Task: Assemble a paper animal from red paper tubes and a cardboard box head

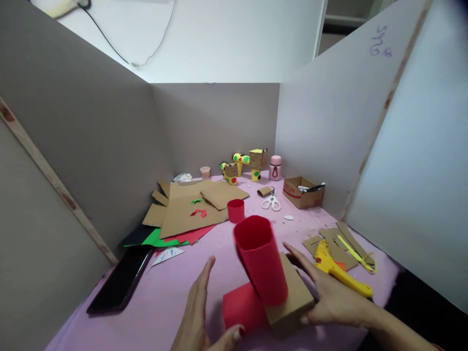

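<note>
Red paper tube [261, 261] on cardboard box [292, 297], right hand [329, 292] gripping box, left hand [197, 312] open

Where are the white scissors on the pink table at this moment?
In the head view, the white scissors lie toward the back of the pink table, right of centre, between the small red cup and the open cardboard box.

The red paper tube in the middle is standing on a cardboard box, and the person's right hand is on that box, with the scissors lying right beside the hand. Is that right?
Not quite. In the head view the white-handled scissors lie far back on the table, near the open carton. What lies right beside the right hand is a yellow glue gun. The red paper tube does stand on the cardboard box, with that hand on it.
</note>
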`<act>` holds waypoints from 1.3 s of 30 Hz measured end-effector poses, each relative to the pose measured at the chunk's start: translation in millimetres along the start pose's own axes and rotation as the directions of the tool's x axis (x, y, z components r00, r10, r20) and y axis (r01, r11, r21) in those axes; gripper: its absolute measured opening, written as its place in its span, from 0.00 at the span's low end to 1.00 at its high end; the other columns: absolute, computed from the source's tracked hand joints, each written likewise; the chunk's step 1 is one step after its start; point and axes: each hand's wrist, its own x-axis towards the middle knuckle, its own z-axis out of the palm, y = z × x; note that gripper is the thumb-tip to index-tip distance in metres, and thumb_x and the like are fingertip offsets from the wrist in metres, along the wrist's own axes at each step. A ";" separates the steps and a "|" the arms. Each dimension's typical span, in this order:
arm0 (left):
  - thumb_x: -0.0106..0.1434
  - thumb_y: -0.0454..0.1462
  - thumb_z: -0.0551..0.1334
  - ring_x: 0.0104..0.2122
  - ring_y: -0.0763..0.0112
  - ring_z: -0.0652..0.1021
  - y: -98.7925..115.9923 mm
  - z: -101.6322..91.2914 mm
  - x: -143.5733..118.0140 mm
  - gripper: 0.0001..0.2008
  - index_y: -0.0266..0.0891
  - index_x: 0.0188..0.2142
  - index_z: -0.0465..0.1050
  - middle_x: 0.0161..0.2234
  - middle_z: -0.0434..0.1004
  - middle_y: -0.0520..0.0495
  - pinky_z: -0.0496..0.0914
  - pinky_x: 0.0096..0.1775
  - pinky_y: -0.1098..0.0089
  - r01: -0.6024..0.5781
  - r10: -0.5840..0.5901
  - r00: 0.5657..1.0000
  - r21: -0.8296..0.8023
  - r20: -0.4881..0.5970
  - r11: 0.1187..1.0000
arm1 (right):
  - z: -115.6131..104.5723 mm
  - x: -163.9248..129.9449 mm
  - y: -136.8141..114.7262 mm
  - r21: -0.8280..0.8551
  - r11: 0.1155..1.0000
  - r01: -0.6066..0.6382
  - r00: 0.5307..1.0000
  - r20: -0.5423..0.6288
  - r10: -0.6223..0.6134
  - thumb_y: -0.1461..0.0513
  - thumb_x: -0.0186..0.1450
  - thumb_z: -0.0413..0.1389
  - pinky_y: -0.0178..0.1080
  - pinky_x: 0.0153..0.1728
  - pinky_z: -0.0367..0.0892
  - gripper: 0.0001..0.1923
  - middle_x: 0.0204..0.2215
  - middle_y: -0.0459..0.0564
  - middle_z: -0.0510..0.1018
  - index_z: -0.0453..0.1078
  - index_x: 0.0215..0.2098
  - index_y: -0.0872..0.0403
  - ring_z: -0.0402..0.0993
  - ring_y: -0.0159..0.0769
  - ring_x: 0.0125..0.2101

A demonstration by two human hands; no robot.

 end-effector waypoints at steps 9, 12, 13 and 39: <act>0.55 0.55 0.57 0.63 0.56 0.52 -22.1 -17.4 -2.3 0.40 0.54 0.62 0.40 0.64 0.51 0.45 0.46 0.60 0.46 0.191 -0.236 0.966 -0.314 -0.110 0.930 | -55.4 4.4 -75.2 -0.318 0.948 0.031 0.999 -0.015 -0.038 0.62 0.47 0.64 0.48 0.50 0.64 0.59 0.61 0.54 0.55 0.31 0.66 0.42 0.59 0.51 0.56; 0.55 0.57 0.56 0.63 0.57 0.54 -33.7 -17.3 -4.2 0.40 0.51 0.62 0.42 0.63 0.53 0.42 0.46 0.61 0.49 0.207 -0.273 0.952 -0.364 -0.139 0.908 | -71.5 17.7 -102.1 -0.611 0.784 0.115 0.993 0.068 -0.093 0.59 0.43 0.66 0.51 0.54 0.57 0.60 0.61 0.54 0.54 0.37 0.66 0.46 0.54 0.56 0.57; 0.55 0.57 0.56 0.62 0.56 0.54 -36.3 -16.7 -5.1 0.40 0.50 0.62 0.42 0.63 0.53 0.42 0.47 0.60 0.49 0.215 -0.286 0.947 -0.378 -0.143 0.901 | -72.4 22.5 -109.6 -0.676 0.726 0.121 0.993 0.090 -0.082 0.58 0.42 0.67 0.52 0.54 0.57 0.61 0.61 0.55 0.56 0.38 0.66 0.47 0.54 0.57 0.57; 0.54 0.56 0.58 0.62 0.54 0.56 -32.5 7.7 0.6 0.42 0.45 0.62 0.43 0.63 0.52 0.38 0.53 0.60 0.51 0.230 -0.288 0.956 -0.471 -0.053 0.851 | -48.9 26.1 -109.9 -0.800 0.565 0.202 0.977 0.206 -0.058 0.52 0.45 0.64 0.61 0.56 0.43 0.56 0.53 0.60 0.65 0.44 0.66 0.56 0.55 0.63 0.55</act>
